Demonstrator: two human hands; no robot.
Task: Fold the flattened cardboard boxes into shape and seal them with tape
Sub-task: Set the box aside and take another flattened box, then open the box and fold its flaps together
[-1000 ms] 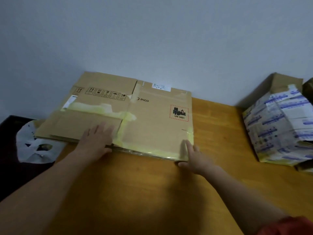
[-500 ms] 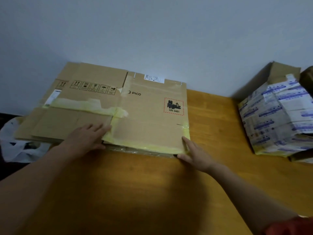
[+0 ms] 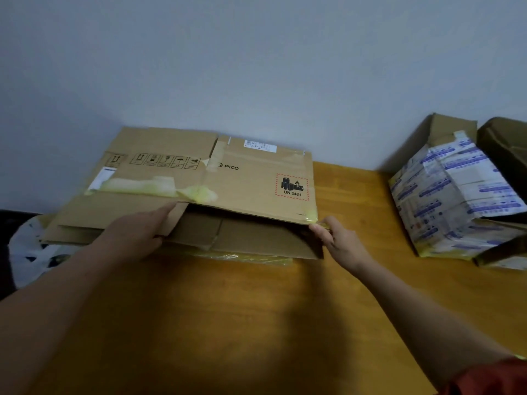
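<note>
- Lifting near edge of box (image 3: 251,181) off the pile (image 3: 256,240); lying flat on it half a second ago, now gaping open along the front.
- Pinching box's near right corner with right hand (image 3: 339,240), thumb and fingers closing on the yellow-taped corner.
- Laying left hand (image 3: 137,232) flat, fingers straight, on a flap of the pile just under the raised edge; gripping nothing.
- Holding box at the far side of the table (image 3: 256,323), back edge by the wall (image 3: 256,67), front tilting upward.
- Showing yellow tape (image 3: 159,185) across box's left half.
- Leaving taped carton (image 3: 450,201) well apart at right, bag (image 3: 31,252) at far left beside the pile.
</note>
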